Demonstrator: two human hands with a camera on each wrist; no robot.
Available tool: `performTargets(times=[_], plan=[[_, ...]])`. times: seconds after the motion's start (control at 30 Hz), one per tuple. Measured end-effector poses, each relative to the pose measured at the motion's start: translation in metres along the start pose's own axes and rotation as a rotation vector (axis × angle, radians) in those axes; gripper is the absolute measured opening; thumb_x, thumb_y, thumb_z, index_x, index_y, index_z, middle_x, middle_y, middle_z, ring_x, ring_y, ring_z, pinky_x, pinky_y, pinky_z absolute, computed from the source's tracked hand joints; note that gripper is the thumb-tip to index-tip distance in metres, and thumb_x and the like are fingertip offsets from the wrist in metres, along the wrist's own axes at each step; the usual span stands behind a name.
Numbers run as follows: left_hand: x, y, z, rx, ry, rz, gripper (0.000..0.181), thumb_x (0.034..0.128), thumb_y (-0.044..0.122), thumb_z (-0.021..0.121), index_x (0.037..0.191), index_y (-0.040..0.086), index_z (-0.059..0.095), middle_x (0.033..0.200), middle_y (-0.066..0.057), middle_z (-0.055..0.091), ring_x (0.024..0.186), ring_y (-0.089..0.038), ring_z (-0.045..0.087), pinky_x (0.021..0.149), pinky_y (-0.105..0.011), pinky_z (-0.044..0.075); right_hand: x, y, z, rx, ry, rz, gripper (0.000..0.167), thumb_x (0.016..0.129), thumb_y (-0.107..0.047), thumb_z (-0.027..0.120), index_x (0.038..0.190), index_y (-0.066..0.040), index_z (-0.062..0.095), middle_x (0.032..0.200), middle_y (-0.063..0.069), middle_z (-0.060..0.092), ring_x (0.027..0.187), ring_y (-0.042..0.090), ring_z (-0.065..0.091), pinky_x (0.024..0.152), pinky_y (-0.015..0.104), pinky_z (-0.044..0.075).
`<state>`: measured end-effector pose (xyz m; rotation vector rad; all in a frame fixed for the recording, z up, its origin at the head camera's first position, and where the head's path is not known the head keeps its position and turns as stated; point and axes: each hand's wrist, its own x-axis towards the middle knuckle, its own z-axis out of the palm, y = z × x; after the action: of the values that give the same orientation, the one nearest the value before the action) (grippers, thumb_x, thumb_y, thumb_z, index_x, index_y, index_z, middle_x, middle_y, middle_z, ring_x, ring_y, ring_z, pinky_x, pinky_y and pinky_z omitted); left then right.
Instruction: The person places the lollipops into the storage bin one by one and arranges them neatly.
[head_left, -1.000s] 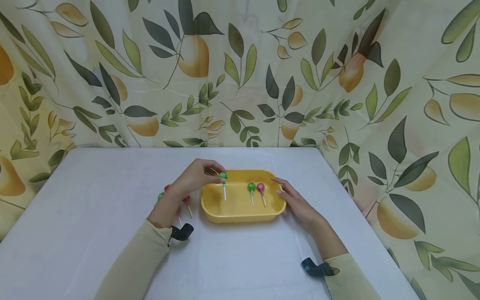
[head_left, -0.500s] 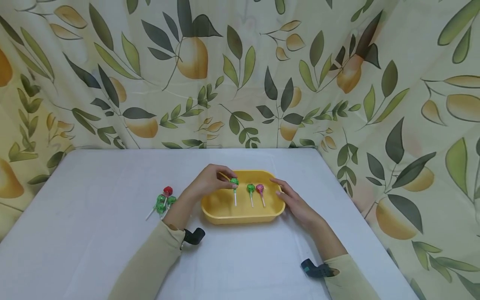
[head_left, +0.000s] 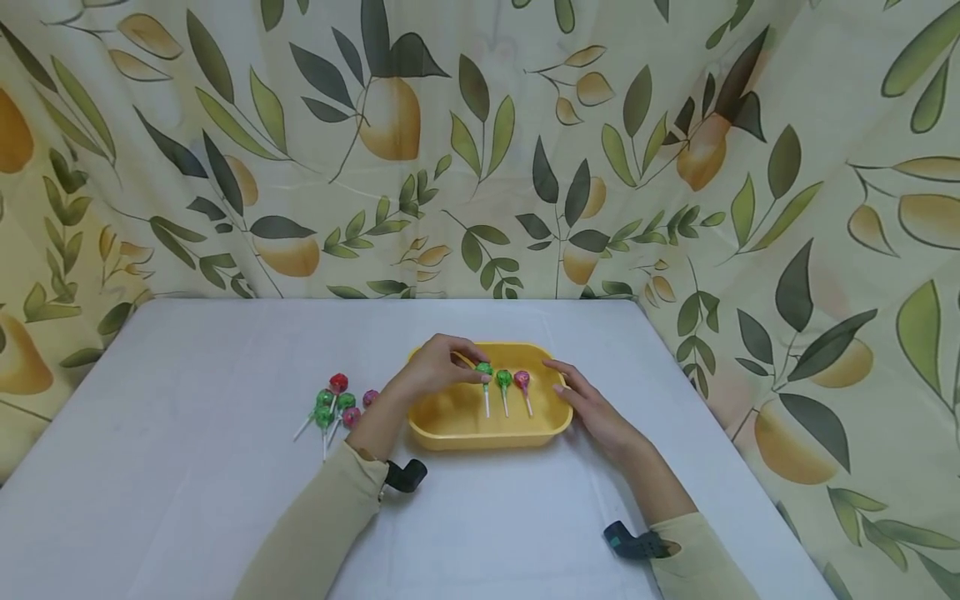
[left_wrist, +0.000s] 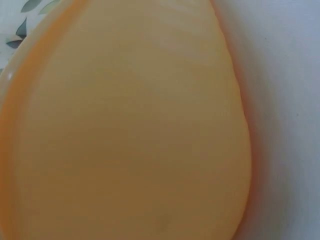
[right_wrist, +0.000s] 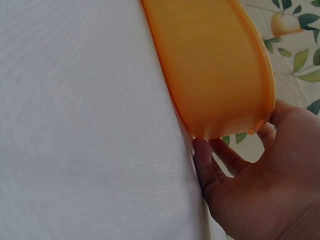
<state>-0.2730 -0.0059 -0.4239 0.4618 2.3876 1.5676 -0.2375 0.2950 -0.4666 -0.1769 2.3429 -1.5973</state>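
Observation:
In the head view my left hand [head_left: 442,365] pinches a green-wrapped lollipop [head_left: 485,369] by its head, over the left part of the yellow tray [head_left: 480,442]. Its white stick points toward me. Just right of it, another green lollipop [head_left: 504,379] and a pink lollipop [head_left: 522,380] lie side by side in the tray. My right hand [head_left: 600,412] holds the tray's right end, fingertips over the rim. The right wrist view shows other fingers of the right hand [right_wrist: 265,175] against the outer wall of the tray [right_wrist: 215,65]. Only the tray [left_wrist: 130,120] fills the left wrist view.
A loose pile of several lollipops [head_left: 324,415], red, green and pink, lies on the white tabletop [head_left: 202,400] left of the tray, partly behind my left forearm. A curtain with a fruit and leaf print [head_left: 480,242] hangs behind the table.
My left hand has carried the green lollipop rightward across the tray, up beside the other two. More of the pile now shows behind the forearm. The right hand has stayed at the tray's end.

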Motion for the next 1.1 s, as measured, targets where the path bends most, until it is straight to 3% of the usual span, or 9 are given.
performTargets(times=[0.23, 0.63, 0.77, 1.1], plan=[[0.003, 0.0, 0.007, -0.017, -0.027, -0.06, 0.022, 0.0863, 0.021, 0.087, 0.106, 0.016, 0.079, 0.104, 0.003, 0.071, 0.092, -0.022, 0.061, 0.08, -0.032, 0.05, -0.001, 0.003, -0.001, -0.002, -0.001, 0.002, 0.046, 0.111, -0.038, 0.045, 0.156, -0.034, 0.041, 0.171, 0.002, 0.015, 0.157, 0.032, 0.002, 0.12, 0.06, 0.005], [0.011, -0.004, 0.016, -0.016, 0.007, -0.127, 0.018, 0.0868, 0.019, 0.087, 0.104, 0.017, 0.079, 0.106, 0.0, 0.068, 0.091, -0.024, 0.061, 0.077, -0.033, 0.052, 0.0, 0.003, -0.001, 0.002, -0.01, -0.022, 0.046, 0.111, -0.037, 0.044, 0.157, -0.033, 0.041, 0.171, 0.002, 0.015, 0.157, 0.032, 0.002, 0.121, 0.059, 0.006], [0.013, -0.005, 0.017, -0.026, 0.033, -0.12, 0.018, 0.0863, 0.014, 0.087, 0.103, 0.014, 0.079, 0.103, -0.001, 0.069, 0.089, -0.024, 0.061, 0.074, -0.032, 0.053, -0.001, 0.004, -0.001, -0.006, 0.0, -0.016, 0.045, 0.112, -0.037, 0.044, 0.156, -0.034, 0.041, 0.171, 0.003, 0.015, 0.156, 0.032, 0.003, 0.12, 0.06, 0.006], [0.017, -0.008, 0.02, 0.068, 0.103, -0.113, 0.017, 0.0821, 0.01, 0.089, 0.098, 0.01, 0.082, 0.097, 0.0, 0.073, 0.09, -0.021, 0.061, 0.069, -0.029, 0.053, -0.003, 0.001, -0.001, -0.01, 0.009, 0.011, 0.044, 0.111, -0.038, 0.045, 0.155, -0.038, 0.042, 0.171, 0.0, 0.016, 0.157, 0.031, 0.003, 0.12, 0.06, 0.007]])
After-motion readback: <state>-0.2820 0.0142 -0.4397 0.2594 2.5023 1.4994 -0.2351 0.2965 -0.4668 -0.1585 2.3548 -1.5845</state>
